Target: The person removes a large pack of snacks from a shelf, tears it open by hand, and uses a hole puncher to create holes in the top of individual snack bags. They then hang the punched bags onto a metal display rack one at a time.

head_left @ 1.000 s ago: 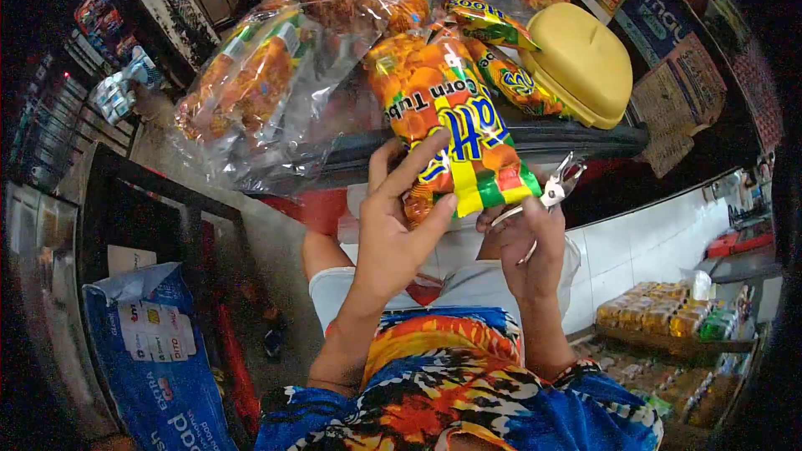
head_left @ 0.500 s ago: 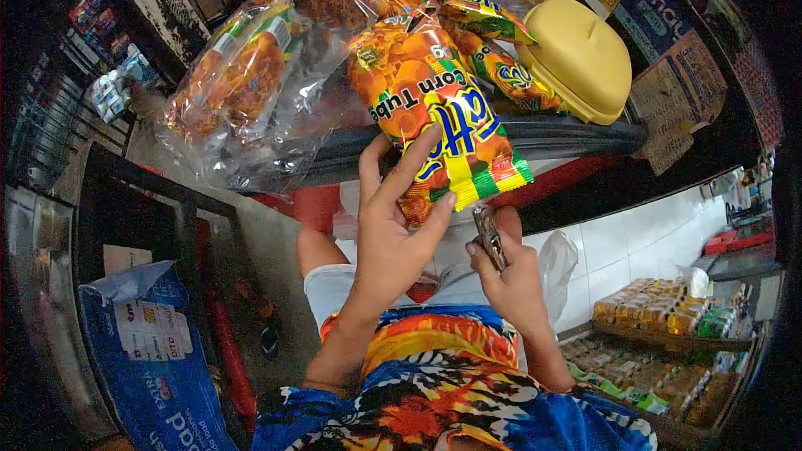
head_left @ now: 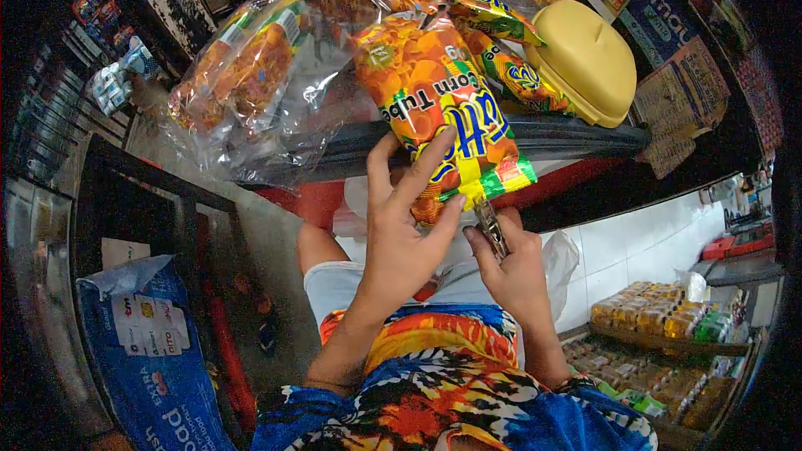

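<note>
My left hand (head_left: 409,217) pinches the near end of a snack bag (head_left: 447,113), thumb and fingers on its lower left corner. The orange, green and yellow bag is printed "Corn Tube", and its lettering is upside down to me. In my right hand (head_left: 511,259) is a small worn metal hole punch (head_left: 491,228), fingers wrapped round its handles. Its upper end meets the bag's green and yellow sealed edge, just right of my left thumb. Beyond the bag, more of the same snack packs (head_left: 522,75) lie beside a yellow lidded container (head_left: 589,63).
A clear plastic bag (head_left: 276,108) full of snack packs fills the upper left of the dark-edged counter (head_left: 359,146). At lower right, shelves (head_left: 668,338) hold rows of small packs. A blue printed sack (head_left: 154,367) stands at lower left. Printed posters (head_left: 660,17) line the upper right.
The hole punch has moved up from just below the snack bag to its sealed edge. The bag and my left hand have shifted slightly right.
</note>
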Demonstrator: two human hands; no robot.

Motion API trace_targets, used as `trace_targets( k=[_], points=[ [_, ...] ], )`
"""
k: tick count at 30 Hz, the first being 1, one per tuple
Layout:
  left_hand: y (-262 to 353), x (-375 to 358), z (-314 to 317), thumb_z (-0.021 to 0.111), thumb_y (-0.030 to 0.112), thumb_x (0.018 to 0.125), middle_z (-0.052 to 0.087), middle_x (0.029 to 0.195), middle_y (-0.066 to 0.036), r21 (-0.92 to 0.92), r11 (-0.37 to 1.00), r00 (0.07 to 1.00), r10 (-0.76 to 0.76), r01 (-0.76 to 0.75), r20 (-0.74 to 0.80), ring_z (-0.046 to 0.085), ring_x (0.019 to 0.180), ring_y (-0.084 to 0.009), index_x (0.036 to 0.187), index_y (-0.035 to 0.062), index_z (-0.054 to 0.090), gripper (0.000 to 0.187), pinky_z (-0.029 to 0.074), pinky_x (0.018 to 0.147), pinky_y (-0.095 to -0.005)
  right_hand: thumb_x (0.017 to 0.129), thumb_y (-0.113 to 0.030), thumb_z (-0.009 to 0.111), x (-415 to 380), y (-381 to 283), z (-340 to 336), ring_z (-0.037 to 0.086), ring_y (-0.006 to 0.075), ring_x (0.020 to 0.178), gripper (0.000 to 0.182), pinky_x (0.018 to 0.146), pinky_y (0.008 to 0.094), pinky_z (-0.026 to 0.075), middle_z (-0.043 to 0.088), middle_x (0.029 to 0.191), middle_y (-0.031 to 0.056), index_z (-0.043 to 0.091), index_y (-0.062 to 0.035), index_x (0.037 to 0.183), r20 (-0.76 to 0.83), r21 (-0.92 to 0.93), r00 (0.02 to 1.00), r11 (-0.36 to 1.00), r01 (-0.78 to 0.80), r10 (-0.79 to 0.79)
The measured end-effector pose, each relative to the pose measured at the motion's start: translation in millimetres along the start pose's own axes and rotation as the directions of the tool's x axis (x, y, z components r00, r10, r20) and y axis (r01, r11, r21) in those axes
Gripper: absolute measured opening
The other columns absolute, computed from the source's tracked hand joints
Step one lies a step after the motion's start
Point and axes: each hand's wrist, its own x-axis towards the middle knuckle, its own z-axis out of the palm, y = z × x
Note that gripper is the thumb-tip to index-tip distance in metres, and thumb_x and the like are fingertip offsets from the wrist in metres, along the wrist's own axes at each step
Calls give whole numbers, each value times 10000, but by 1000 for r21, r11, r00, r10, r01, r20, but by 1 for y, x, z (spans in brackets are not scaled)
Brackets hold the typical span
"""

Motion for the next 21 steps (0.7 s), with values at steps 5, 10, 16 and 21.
trace_targets(
  k=[5, 10, 16, 21],
  points=[
    [1, 0, -2, 644, -116, 718, 302, 1392, -133, 57, 998, 997, 6, -11, 76, 377, 1300, -212, 1323, 17, 492, 638, 334, 1070, -320, 831, -136, 673, 4, 1, 2, 544, 289, 487, 209, 493, 382, 397, 579, 610, 179, 570, 19, 737, 6, 40, 1000, 999, -26, 26],
    [-1, -1, 0, 642, -125, 712, 288, 1384, -141, -4, 1000, 998, 5, -5, 68, 365, 1305, -223, 1324, 31, 497, 648, 364, 1051, -316, 822, -140, 684, 3, 7, 10, 507, 233, 430, 203, 457, 355, 385, 559, 554, 156, 593, 23, 742, -17, 95, 998, 994, -56, 58],
    [1, -1, 0, 637, -132, 715, 287, 1381, -138, 58, 997, 995, 50, -55, 90, 380, 1296, -232, 1326, 32, 495, 649, 365, 1056, -318, 810, -108, 671, 4, 20, 22, 468, 110, 445, 156, 454, 304, 389, 541, 516, 100, 627, 25, 740, -73, 135, 997, 990, 33, -23],
    [0, -1, -1, 641, -129, 710, 285, 1384, -140, -54, 998, 995, -10, 15, 97, 381, 1294, -233, 1324, 32, 501, 651, 353, 1058, -320, 796, -125, 679, 4, 16, 17, 464, 84, 476, 177, 470, 301, 391, 544, 525, 74, 620, 23, 718, 5, 205, 999, 978, -42, 42]
  ],
)
